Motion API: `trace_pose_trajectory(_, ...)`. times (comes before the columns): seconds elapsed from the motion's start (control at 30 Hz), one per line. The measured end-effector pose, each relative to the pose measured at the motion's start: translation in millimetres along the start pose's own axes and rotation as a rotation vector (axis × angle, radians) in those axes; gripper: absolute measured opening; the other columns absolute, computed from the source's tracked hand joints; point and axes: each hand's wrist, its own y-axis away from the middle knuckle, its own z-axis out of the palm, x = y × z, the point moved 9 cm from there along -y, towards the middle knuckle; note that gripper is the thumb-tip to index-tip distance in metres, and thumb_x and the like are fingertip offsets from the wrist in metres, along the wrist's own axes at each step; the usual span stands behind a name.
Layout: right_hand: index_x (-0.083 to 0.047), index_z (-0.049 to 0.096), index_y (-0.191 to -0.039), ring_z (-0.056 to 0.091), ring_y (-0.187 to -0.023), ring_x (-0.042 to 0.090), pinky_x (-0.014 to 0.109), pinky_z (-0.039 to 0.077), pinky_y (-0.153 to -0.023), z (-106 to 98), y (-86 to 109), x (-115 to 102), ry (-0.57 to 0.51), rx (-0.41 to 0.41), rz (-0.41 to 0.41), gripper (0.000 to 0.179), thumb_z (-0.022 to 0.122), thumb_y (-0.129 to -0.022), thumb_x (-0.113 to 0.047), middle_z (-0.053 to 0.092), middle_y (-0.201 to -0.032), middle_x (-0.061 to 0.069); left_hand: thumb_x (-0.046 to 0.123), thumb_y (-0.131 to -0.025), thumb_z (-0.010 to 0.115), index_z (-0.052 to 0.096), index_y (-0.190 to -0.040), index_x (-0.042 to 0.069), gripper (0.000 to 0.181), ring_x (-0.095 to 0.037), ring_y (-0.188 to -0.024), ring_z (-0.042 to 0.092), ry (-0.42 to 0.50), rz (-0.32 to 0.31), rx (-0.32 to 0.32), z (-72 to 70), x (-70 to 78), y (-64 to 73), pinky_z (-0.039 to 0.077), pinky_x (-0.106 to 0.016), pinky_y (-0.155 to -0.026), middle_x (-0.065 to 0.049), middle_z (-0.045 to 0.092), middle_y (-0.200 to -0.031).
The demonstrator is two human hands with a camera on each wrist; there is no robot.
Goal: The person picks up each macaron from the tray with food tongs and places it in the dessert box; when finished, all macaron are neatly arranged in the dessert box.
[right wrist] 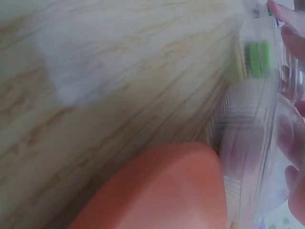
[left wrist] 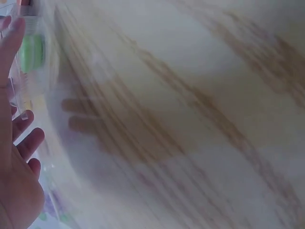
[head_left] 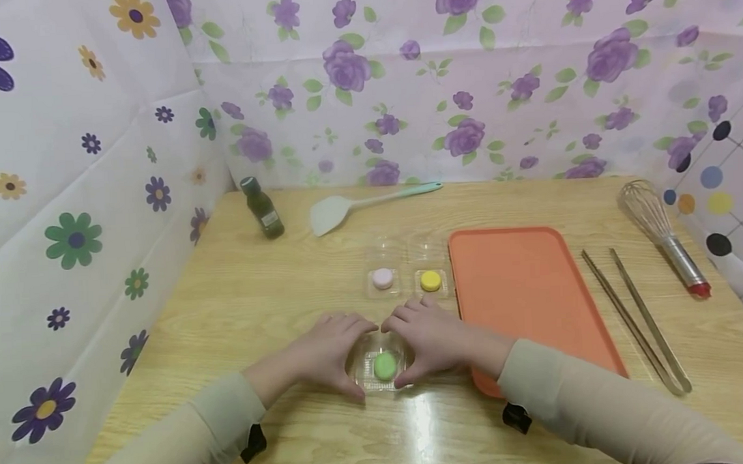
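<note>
Between my two hands, on the wooden table, is a clear plastic box [head_left: 369, 379] with a green macaron [head_left: 385, 366] in it. My left hand [head_left: 329, 353] holds its left side, thumb at the near corner and fingers at the far end. The right hand [head_left: 433, 339] grips the opposite side the same way, its thumb beside the macaron. In the left wrist view the left fingers [left wrist: 29, 138] curve at the box's edge. The right wrist view has the green macaron [right wrist: 259, 59] behind the clear wall, with right fingertips along the plastic.
Beyond my hands, a pink macaron [head_left: 382, 279] and a yellow macaron [head_left: 430, 280] sit in open clear boxes. An orange tray [head_left: 521, 288] lies under my right forearm. Metal tongs [head_left: 641, 318] and a whisk [head_left: 663, 239] lie right; a spatula [head_left: 334, 213] and dark bottle [head_left: 263, 208] lie at the back.
</note>
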Motion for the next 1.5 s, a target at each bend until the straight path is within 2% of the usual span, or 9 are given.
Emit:
trace_pose_trajectory(0.27, -0.018, 0.051, -0.125, 0.044, -0.107, 0.015, 0.036, 0.032, -0.085, 1.1, 1.4, -1.0, 0.027, 0.010, -0.010, 0.085, 0.065, -0.063, -0.074, 0.053, -0.118, -0.003, 0.065, -0.060, 0.073, 0.040, -0.138, 0.013, 0.100, -0.018, -0.121, 0.041, -0.004, -0.008, 0.024, 1.2, 1.2, -0.7, 0.030, -0.040, -0.101, 0.001, 0.046, -0.133)
trace_pose_trajectory(0.43, -0.018, 0.049, -0.127, 0.044, -0.106, 0.015, 0.036, 0.032, -0.085, 3.9, 3.6, -2.6, 0.043, -0.014, -0.024, 0.090, 0.064, -0.061, -0.077, 0.053, -0.118, -0.003, 0.066, -0.062, 0.072, 0.041, -0.138, 0.015, 0.096, -0.016, -0.120, 0.041, -0.015, -0.009, 0.022, 2.0, 3.1, -2.7, 0.031, -0.039, -0.099, 0.003, 0.047, -0.132)
trace_pose_trajectory(0.73, -0.015, 0.049, -0.128, 0.045, -0.109, 0.018, 0.040, 0.034, -0.090, 5.4, 3.6, -2.4, 0.084, -0.022, 0.001, 0.085, 0.068, -0.064, -0.069, 0.054, -0.119, 0.000, 0.064, -0.067, 0.069, 0.042, -0.137, 0.012, 0.091, -0.018, -0.118, 0.043, -0.013, -0.009, 0.026, 0.4, 5.1, -3.5, 0.033, -0.039, -0.098, -0.001, 0.047, -0.131)
trace_pose_trajectory(1.03, -0.015, 0.051, -0.127, 0.044, -0.114, 0.020, 0.041, 0.032, -0.090, 2.4, 5.0, 3.1, -0.037, -0.039, 0.052, 0.081, 0.063, -0.070, -0.070, 0.054, -0.123, 0.001, 0.063, -0.068, 0.070, 0.048, -0.130, 0.009, 0.085, -0.022, -0.116, 0.044, -0.008, 0.001, 0.046, -1.4, 5.6, -4.5, 0.034, -0.040, -0.097, -0.005, 0.049, -0.127)
trace_pose_trajectory(1.23, -0.015, 0.051, -0.127, 0.044, -0.111, 0.018, 0.038, 0.033, -0.089, 5.6, 3.1, 6.5, -0.034, -0.045, 0.071, 0.079, 0.066, -0.069, -0.068, 0.054, -0.121, 0.000, 0.059, -0.064, 0.074, 0.050, -0.125, 0.008, 0.083, -0.023, -0.117, 0.044, 0.047, 0.005, 0.056, -2.0, 3.0, -5.4, 0.033, -0.041, -0.098, -0.005, 0.050, -0.125)
trace_pose_trajectory(1.5, -0.016, 0.052, -0.127, 0.045, -0.110, 0.018, 0.037, 0.034, -0.087, 2.8, 3.3, 8.0, -0.064, -0.034, 0.086, 0.079, 0.068, -0.068, -0.066, 0.054, -0.122, 0.000, 0.061, -0.073, 0.068, 0.050, -0.124, 0.010, 0.074, -0.021, -0.117, 0.044, 0.037, 0.000, 0.074, -3.9, -0.6, -5.6, 0.032, -0.041, -0.099, -0.004, 0.050, -0.126)
